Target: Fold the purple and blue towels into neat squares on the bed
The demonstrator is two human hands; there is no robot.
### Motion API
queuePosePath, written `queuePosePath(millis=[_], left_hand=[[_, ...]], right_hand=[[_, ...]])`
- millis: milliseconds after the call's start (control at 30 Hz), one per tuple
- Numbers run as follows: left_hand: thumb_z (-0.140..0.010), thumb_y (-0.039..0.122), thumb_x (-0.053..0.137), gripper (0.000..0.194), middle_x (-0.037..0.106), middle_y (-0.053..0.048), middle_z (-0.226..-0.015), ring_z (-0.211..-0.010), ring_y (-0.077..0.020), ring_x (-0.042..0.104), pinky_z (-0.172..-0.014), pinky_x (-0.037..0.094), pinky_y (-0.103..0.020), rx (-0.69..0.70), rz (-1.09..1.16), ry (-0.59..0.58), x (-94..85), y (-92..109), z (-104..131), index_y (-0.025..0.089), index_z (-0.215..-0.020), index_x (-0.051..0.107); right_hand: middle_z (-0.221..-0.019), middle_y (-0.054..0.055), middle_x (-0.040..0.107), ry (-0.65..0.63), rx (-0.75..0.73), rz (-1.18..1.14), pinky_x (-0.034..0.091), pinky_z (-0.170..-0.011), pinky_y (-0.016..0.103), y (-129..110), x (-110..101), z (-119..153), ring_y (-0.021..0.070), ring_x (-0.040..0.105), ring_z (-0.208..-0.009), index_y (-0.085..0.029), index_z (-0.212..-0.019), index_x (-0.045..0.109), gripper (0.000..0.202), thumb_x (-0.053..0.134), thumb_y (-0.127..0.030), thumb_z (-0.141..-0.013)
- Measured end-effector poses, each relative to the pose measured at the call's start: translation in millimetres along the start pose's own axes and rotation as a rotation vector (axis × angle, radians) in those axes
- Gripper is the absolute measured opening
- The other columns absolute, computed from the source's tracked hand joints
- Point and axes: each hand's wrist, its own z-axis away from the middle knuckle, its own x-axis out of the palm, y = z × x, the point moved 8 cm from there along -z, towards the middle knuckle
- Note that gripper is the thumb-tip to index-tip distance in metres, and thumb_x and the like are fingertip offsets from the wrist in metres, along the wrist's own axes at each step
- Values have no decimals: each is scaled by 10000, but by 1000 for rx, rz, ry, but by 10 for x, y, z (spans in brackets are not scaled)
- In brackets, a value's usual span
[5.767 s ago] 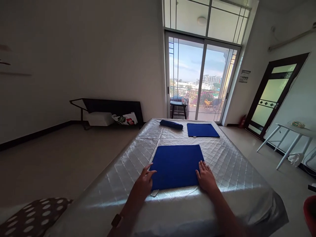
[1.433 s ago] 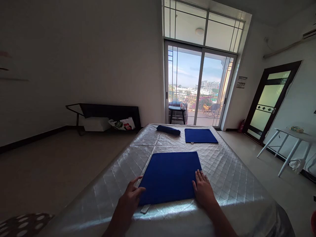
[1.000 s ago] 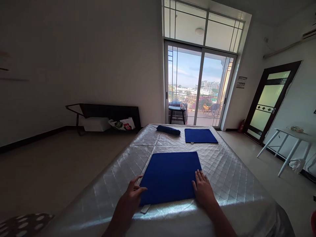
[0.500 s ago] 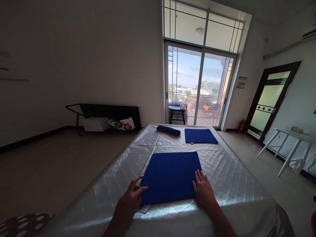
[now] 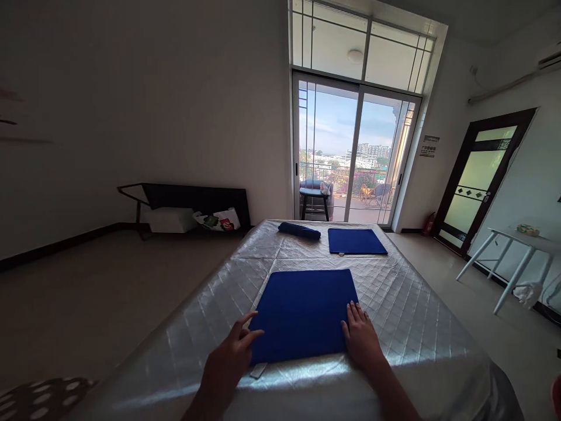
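Note:
A flat blue square of cloth [image 5: 302,318] lies before me on the silvery quilted cover, with a small white tag [image 5: 258,370] sticking out at its near left corner. My left hand [image 5: 234,351] is at its left edge, thumb and forefinger spread apart and the other fingers curled, gripping nothing. On the right edge my right hand [image 5: 362,334] rests palm down with its fingers stretched out. Farther back lie a second blue square cloth [image 5: 357,241], also tagged, and a dark blue rolled cloth [image 5: 299,231].
The quilted cover [image 5: 210,327] spreads over a large bed-like surface. A black bench frame [image 5: 195,199] with a white box [image 5: 170,220] is at the left wall. Glass sliding doors [image 5: 355,152] stand behind, a white stool [image 5: 517,237] at right. A spotted brown fabric [image 5: 44,400] shows bottom left.

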Motion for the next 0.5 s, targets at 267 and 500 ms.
queuePosePath(millis=[267,500], left_hand=[[-798,41,391,381,644,-44,-1316,-793,-116,697,-594,555,-201,-44,15,-83,-19,18,-11,224,-741,719],[-814,31,361,426,673,-53,-1242,-749,-107,689,-542,519,-177,-7,20,-39,26,-33,15,226,-780,739]], right_hand=[[-1621,76,265,9,-7,4,177,-1229,395,18,20,-12,214,197,-1521,-114,-1557,312,605,278,-367,-1009],[-1620,82,269,-1,0,4,176,-1229,395,-8,-13,10,212,192,-1522,-109,-1559,304,602,281,-359,-1011]])
